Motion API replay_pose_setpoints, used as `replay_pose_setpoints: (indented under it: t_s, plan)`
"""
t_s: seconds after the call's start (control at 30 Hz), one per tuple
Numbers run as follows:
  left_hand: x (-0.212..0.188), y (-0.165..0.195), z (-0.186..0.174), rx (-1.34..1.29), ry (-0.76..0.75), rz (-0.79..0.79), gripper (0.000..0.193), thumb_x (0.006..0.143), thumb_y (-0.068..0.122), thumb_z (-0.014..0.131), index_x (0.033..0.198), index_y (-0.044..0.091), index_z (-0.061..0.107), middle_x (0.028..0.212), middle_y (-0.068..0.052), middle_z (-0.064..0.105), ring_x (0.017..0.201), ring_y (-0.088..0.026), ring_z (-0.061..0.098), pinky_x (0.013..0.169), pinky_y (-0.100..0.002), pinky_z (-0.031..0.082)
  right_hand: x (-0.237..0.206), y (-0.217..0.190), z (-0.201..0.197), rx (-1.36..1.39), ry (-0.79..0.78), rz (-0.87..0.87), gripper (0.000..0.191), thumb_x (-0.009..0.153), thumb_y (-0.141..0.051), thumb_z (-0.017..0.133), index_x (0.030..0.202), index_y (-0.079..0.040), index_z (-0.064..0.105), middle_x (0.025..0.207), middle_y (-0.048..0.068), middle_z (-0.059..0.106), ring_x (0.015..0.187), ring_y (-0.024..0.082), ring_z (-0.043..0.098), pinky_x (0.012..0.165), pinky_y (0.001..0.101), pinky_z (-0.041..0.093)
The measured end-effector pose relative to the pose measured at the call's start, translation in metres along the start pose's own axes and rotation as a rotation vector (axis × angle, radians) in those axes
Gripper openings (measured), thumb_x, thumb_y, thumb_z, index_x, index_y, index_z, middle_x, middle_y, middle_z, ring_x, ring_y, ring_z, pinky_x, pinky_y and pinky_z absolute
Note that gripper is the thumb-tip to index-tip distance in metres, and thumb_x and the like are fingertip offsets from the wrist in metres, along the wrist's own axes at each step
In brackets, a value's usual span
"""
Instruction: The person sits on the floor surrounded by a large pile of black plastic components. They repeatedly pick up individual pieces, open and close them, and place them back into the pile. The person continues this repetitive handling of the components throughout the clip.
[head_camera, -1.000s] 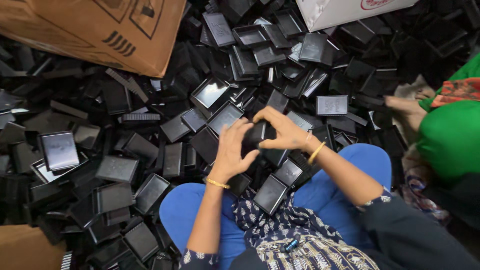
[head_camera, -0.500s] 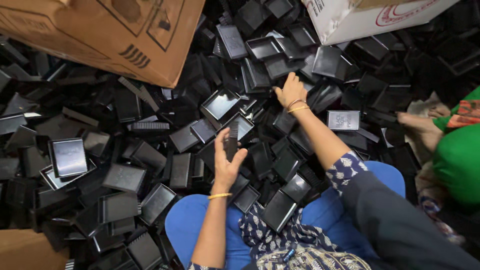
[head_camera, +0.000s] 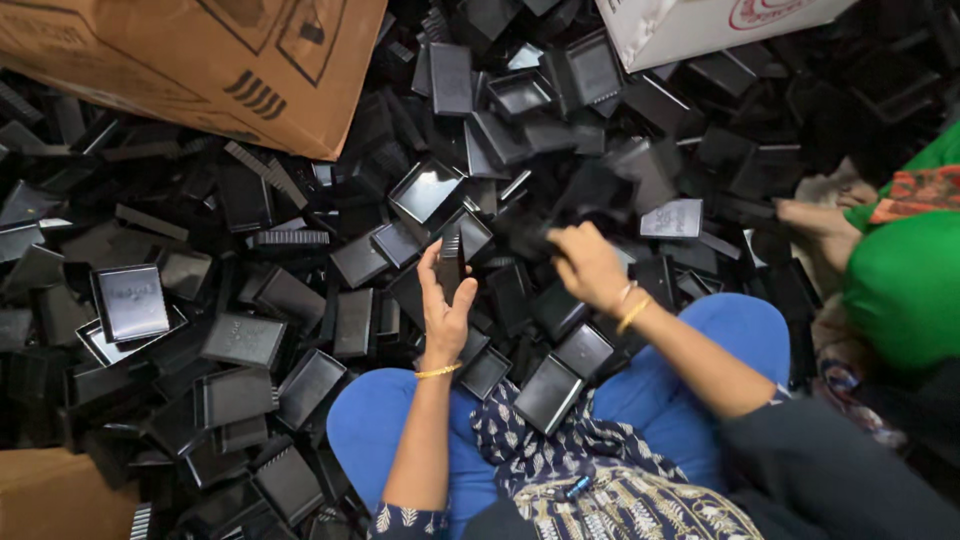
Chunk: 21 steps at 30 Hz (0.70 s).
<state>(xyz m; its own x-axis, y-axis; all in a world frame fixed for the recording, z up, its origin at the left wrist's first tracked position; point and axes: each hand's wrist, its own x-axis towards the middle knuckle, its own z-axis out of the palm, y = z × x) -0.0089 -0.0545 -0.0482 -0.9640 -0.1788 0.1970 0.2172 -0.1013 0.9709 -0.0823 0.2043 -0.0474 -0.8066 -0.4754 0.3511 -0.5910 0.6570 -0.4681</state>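
1. where the head camera looks down over blue-clad knees (head_camera: 400, 420), the left hand (head_camera: 445, 300) stands upright with its fingers wrapped around a small stack of black plastic trays (head_camera: 450, 262), held on edge just above the lap, so only their thin dark rims show.
2. the right hand (head_camera: 588, 265) is just beside it, nearer the heap, fingers clenched on a black tray (head_camera: 540, 238); that piece is blurred, so its shape cannot be told.
3. each wrist wears a thin gold bangle (head_camera: 437, 372).
4. all around lies a heap of loose trays (head_camera: 240, 340): shallow, rectangular, glossy black, with raised rims, some face up, some tipped over.
5. a brown cardboard box (head_camera: 200, 60) leans over the heap at upper left, and a white box (head_camera: 700, 25) sits at the top right.
6. at the right edge another person in green cloth (head_camera: 900, 290) sits, one bare foot (head_camera: 815, 218) resting among the trays.
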Motion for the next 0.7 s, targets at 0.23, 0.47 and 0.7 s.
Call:
replay_pose_setpoints:
  t_s: [0.23, 0.47, 0.7]
  plan:
    - [-0.041, 0.021, 0.019, -0.039, -0.085, -0.004, 0.063, 0.098, 0.018, 0.061, 0.153, 0.004, 0.035, 0.141, -0.011, 0.051, 0.128, -0.021, 0.052, 0.113, -0.035, 0.039, -0.052, -0.058, 0.001, 0.077, -0.25, -0.359, 0.037, 0.062, -0.019, 0.083, 0.086, -0.003, 0.059, 0.142, 0.031, 0.043, 0.128, 0.051, 0.042, 0.105, 0.0528, 0.04]
    - [-0.075, 0.061, 0.018, 0.401, -0.117, 0.17, 0.068, 0.079, 0.021, 0.081, 0.138, 0.003, 0.052, 0.132, -0.015, 0.054, 0.126, -0.032, 0.054, 0.111, -0.04, 0.043, -0.065, -0.06, -0.007, 0.249, -0.392, -0.219, 0.023, 0.077, -0.005, 0.071, 0.099, -0.006, 0.066, 0.135, 0.016, 0.054, 0.123, 0.038, 0.053, 0.105, 0.0439, 0.046]
    - [-0.082, 0.08, 0.027, 0.542, -0.242, 0.257, 0.068, 0.076, 0.026, 0.085, 0.135, 0.006, 0.057, 0.136, -0.018, 0.056, 0.123, -0.036, 0.053, 0.109, -0.044, 0.043, -0.067, -0.071, -0.036, 0.753, -0.362, 0.181, 0.039, 0.09, -0.01, 0.064, 0.128, -0.006, 0.059, 0.135, 0.01, 0.05, 0.121, 0.024, 0.057, 0.093, 0.0348, 0.053]
